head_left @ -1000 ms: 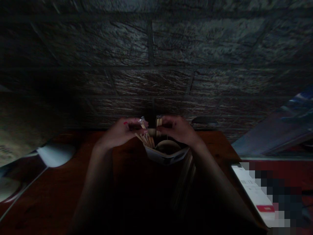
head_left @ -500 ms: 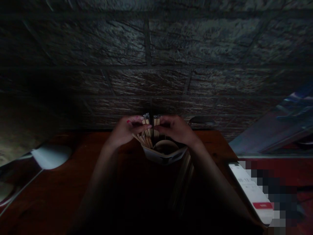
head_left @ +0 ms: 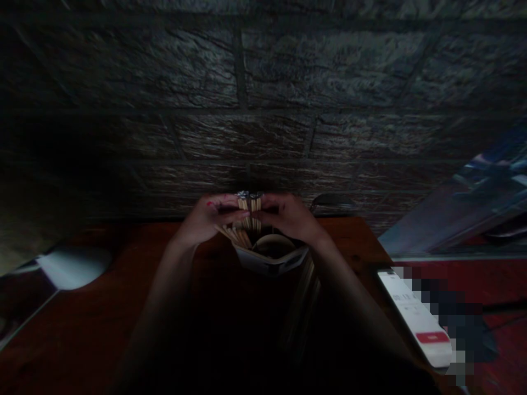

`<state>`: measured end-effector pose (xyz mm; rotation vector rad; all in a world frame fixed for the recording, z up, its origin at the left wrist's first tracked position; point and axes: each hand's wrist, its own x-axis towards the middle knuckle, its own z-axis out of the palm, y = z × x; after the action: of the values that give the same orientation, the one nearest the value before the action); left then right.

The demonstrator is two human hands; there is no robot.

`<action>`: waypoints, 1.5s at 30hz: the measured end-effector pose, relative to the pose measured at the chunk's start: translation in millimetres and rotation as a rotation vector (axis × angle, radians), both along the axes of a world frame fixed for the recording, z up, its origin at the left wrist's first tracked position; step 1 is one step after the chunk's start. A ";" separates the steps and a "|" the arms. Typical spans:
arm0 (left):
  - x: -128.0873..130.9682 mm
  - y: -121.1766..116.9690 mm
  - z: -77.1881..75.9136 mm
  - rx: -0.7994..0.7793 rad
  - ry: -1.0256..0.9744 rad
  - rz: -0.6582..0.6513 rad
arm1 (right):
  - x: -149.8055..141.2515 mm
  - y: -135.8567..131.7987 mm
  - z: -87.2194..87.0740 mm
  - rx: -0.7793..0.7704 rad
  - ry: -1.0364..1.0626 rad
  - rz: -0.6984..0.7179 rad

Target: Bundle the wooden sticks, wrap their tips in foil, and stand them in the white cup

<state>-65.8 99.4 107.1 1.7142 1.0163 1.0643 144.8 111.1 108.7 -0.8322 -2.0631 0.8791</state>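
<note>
In dim light my left hand (head_left: 212, 219) and my right hand (head_left: 290, 215) meet over a small open container (head_left: 269, 260) on a reddish wooden table (head_left: 102, 329). Each hand pinches a small bundle of thin pale sticks (head_left: 249, 206), held upright, and the two bundles touch side by side. Several more sticks (head_left: 235, 236) lean out of the container's left side under my left hand. My fingers are curled closed around the bundles. What lies inside the container is too dark to make out.
A dark stone-patterned wall (head_left: 263, 99) rises right behind the table. A pale rounded object (head_left: 69, 266) lies at the left. A white device with a red label (head_left: 415, 315) lies at the right, beside a slanted shiny surface (head_left: 457, 214). A dark curved thing (head_left: 331, 202) sits behind my right hand.
My hands have drawn together, so the two stick bundles that were apart now touch. The whole view has shifted slightly left.
</note>
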 end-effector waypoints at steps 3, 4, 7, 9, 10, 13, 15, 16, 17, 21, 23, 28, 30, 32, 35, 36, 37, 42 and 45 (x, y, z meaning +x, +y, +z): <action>-0.9 0.1 1.0 -0.017 -0.009 -0.004 | 0.0 0.3 0.1 0.015 -0.006 -0.011; -1.3 0.3 0.7 -0.017 -0.010 -0.003 | 0.2 0.2 0.1 0.016 -0.001 -0.008; -1.8 0.6 -0.6 0.016 -0.024 0.014 | 1.0 -0.6 1.3 0.020 0.012 -0.006; -1.2 -0.6 0.3 0.054 -0.052 0.045 | 1.9 -1.7 3.1 0.031 0.016 -0.018; -0.5 -1.6 1.3 0.071 -0.064 0.065 | 2.4 -2.3 4.3 0.035 0.021 -0.020; 2.0 -4.2 5.1 0.097 -0.074 0.104 | 3.4 -4.2 7.5 0.038 0.045 0.003; 3.9 -4.7 6.3 0.098 -0.061 0.112 | 3.9 -4.9 8.5 0.042 0.055 0.009; 4.8 -4.6 6.4 0.097 -0.051 0.110 | 4.2 -4.9 8.5 0.046 0.058 0.004; 5.5 -4.4 6.3 0.097 -0.041 0.109 | 4.6 -4.9 8.4 0.049 0.058 -0.006; 7.2 -5.6 6.6 0.125 -0.030 0.121 | 6.7 -4.5 8.8 0.033 0.071 -0.046; 7.5 -6.9 7.4 0.144 -0.045 0.137 | 7.0 -5.0 10.2 0.033 0.078 -0.062; 6.5 -2.9 1.8 0.113 -0.020 0.079 | 3.6 -6.0 10.3 0.047 0.058 -0.029; 4.7 1.1 -3.5 0.096 0.008 0.043 | 2.2 -4.4 7.5 0.053 0.034 -0.013; 2.4 4.7 -8.4 0.085 0.022 0.017 | 1.4 -2.1 4.1 0.060 0.007 -0.016; -1.1 7.9 -13.2 0.078 0.041 -0.001 | 1.1 0.9 0.4 0.052 -0.017 -0.024; -2.0 8.5 -14.2 0.072 0.050 -0.006 | 1.2 1.4 -0.3 0.047 -0.019 -0.026; -2.6 9.0 -14.8 0.064 0.058 -0.010 | 1.2 1.8 -0.7 0.042 -0.015 -0.028; -2.4 9.7 -15.3 0.019 0.054 -0.050 | 2.2 1.4 -0.9 0.013 0.006 -0.003; -0.8 8.1 -13.1 0.003 0.038 -0.048 | 3.3 1.3 -0.9 -0.015 0.001 0.014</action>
<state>-66.6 107.5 94.0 1.7587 0.9934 1.0066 148.1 112.4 107.8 -0.8260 -2.0656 0.9029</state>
